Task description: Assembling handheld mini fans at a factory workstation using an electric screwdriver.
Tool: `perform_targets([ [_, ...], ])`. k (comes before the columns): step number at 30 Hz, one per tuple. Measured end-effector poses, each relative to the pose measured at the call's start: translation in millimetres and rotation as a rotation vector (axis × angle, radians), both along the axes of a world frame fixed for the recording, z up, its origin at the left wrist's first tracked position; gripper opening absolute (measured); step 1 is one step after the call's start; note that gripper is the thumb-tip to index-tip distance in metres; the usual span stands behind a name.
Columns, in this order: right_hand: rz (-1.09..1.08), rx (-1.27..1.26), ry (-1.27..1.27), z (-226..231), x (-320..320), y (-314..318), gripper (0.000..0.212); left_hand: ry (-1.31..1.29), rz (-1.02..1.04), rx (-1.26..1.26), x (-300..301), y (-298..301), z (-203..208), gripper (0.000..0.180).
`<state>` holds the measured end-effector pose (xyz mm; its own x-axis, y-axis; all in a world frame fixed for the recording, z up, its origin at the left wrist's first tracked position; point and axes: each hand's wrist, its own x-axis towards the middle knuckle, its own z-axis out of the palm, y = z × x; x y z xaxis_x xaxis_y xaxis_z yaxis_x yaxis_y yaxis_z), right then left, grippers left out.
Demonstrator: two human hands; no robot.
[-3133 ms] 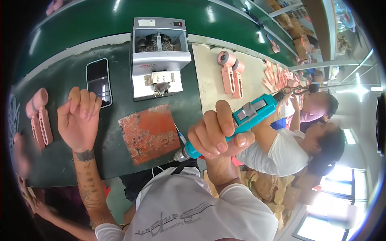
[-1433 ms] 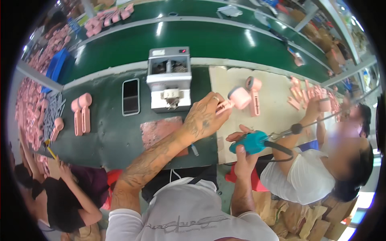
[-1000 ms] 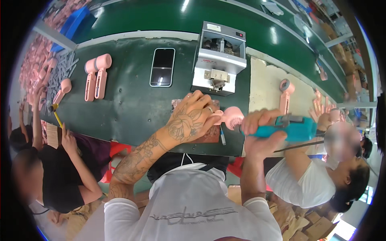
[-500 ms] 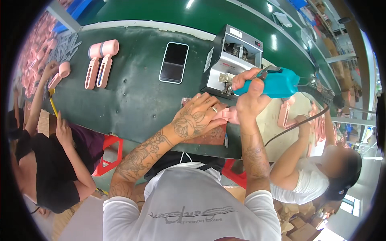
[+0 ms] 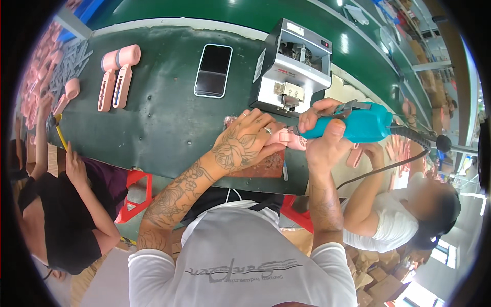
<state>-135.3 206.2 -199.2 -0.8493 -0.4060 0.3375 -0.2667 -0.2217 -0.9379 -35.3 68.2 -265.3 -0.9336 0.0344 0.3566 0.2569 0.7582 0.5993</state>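
My left hand [image 5: 244,143] is closed around a pink handheld fan [image 5: 293,140], pressing it down near a reddish mat [image 5: 263,166] at the table's front edge. The fan's round head sticks out to the right of my fingers. In my right hand [image 5: 325,146] is a teal electric screwdriver [image 5: 365,123], lying nearly level with its cable running off to the right. The screwdriver's front end points left at the fan's neck, close to my left fingertips. Its bit is too small to tell whether it touches.
Behind my hands stands a grey-and-black screw feeder [image 5: 302,74]. A phone [image 5: 213,71] lies left of it. Two pink fans [image 5: 115,79] rest farther left. Co-workers sit at both sides; the left one holds a yellow-handled tool [image 5: 61,134]. A thin blue-white stick [image 5: 285,171] lies beside the mat.
The screwdriver has moved from the feeder's front down to the fan. My left hand still holds the fan. The whole view has shifted slightly, and the right co-worker's arm has moved.
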Motion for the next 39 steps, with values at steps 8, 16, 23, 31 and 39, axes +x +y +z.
perform_targets([
  [8,0.028,-0.034,-0.066,-14,1,0,0.058,-0.006,0.018,-0.038,0,1,-2,0.044],
  [16,0.057,-0.059,-0.084,-22,-5,-1,0.050,-0.080,0.013,-0.110,-2,2,6,0.041],
  [23,0.022,0.016,-0.050,-17,-5,-5,0.053,-0.059,0.030,-0.112,0,2,-1,0.042],
  [31,-0.010,-0.095,0.188,-6,-24,-39,0.062,-0.092,-0.002,-0.036,3,-1,5,0.038],
  [39,0.074,-0.126,0.004,-11,-19,-31,0.039,-0.037,0.011,-0.008,3,-2,1,0.034],
])
